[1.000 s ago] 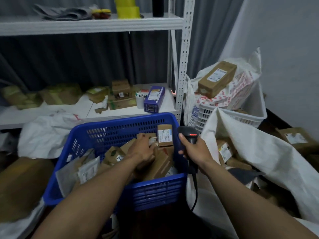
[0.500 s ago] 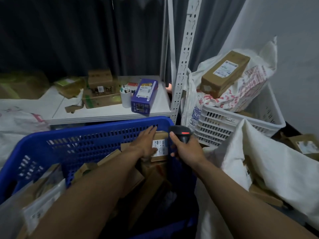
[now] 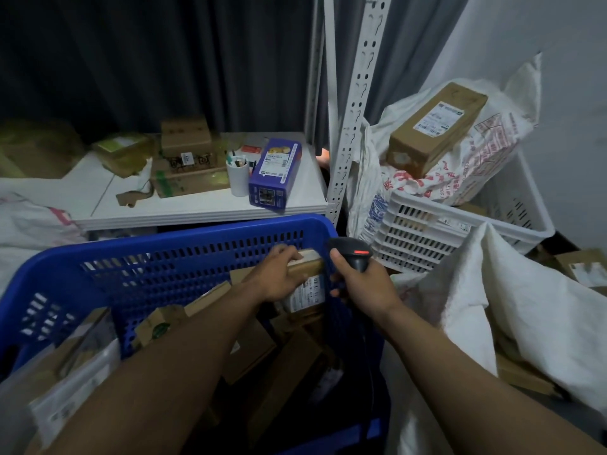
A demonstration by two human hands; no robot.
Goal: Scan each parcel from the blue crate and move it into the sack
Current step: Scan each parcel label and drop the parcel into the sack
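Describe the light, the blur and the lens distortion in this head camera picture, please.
Head view: dim overall, the curtain almost black and the inside of the blue crate lost in shadow; the parcels at lower left are smeared by blur; the wide lens tilts the shelf post; the scanner shows a small red glow, no glare.

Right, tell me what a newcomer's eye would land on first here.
The big blue crate fills the lower left, heaped with cardboard parcels. At its far right corner the left hand grips a small labelled parcel while the right hand holds a barcode scanner, red light on, beside it. The open white sack lies to the right.
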